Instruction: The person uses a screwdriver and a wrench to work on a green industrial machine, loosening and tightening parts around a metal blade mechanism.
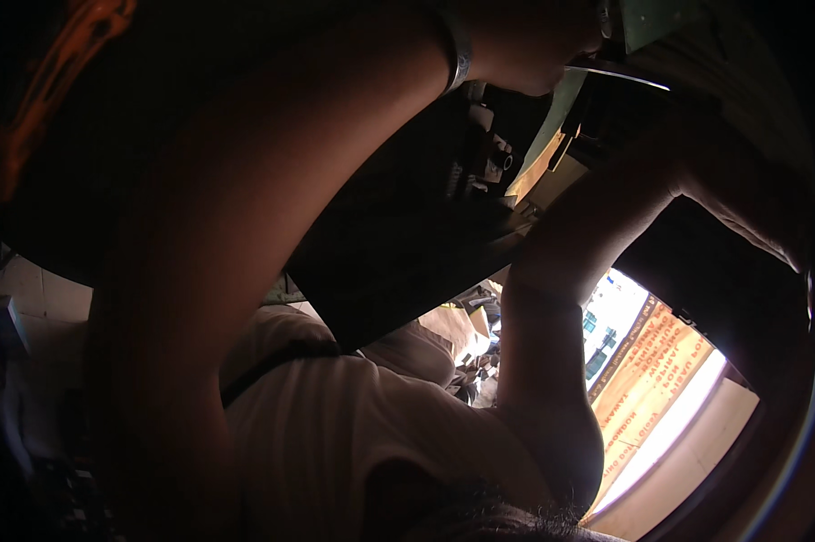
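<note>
My left forearm reaches across the upper part of the view, with a pale band round the wrist. At the top edge my left hand (529,50) is curled closed; what its fingers hold, if anything, is hidden. A thin curved metal edge (622,74) shines right beside that hand, and a green panel (651,20) is just past it. My right arm bends up from the lower right. Deep shadow covers most of my right hand (740,203), which lies by a dark surface at the far right; only its lower edge is lit, and its fingers cannot be made out.
A large dark panel (398,271) fills the middle, with small mechanical parts (493,163) above it. Beyond my right arm hangs a bright orange and white printed sign (651,379). Crumpled pale clutter (479,348) shows between my body and that arm. Pale tiles (46,294) are at left.
</note>
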Tool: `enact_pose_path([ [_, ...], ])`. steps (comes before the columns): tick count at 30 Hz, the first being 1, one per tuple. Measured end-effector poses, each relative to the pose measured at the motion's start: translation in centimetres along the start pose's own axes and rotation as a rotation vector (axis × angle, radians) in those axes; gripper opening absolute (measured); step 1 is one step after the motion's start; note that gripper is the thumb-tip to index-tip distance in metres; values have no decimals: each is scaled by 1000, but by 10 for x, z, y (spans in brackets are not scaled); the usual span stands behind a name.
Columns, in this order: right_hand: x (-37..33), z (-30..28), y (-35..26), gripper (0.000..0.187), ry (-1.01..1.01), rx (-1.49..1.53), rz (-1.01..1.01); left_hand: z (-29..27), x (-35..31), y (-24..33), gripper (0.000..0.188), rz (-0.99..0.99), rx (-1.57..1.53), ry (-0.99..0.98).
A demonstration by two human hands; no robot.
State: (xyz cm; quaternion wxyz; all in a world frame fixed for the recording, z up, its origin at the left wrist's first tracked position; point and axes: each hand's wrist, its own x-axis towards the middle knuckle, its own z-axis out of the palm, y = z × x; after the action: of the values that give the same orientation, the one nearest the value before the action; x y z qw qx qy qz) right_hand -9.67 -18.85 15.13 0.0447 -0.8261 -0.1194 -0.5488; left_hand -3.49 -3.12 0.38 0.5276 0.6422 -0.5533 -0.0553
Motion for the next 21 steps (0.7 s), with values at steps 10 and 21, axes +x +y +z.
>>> enact_pose_path([
  [10, -48, -80, 2, 73, -241, -551, -69, -8, -6, 5, 17, 46, -35, 40],
  [21, -145, -131, -104, 84, -762, 134, 100, -5, -2, 2, 16, -5, -150, 59],
])
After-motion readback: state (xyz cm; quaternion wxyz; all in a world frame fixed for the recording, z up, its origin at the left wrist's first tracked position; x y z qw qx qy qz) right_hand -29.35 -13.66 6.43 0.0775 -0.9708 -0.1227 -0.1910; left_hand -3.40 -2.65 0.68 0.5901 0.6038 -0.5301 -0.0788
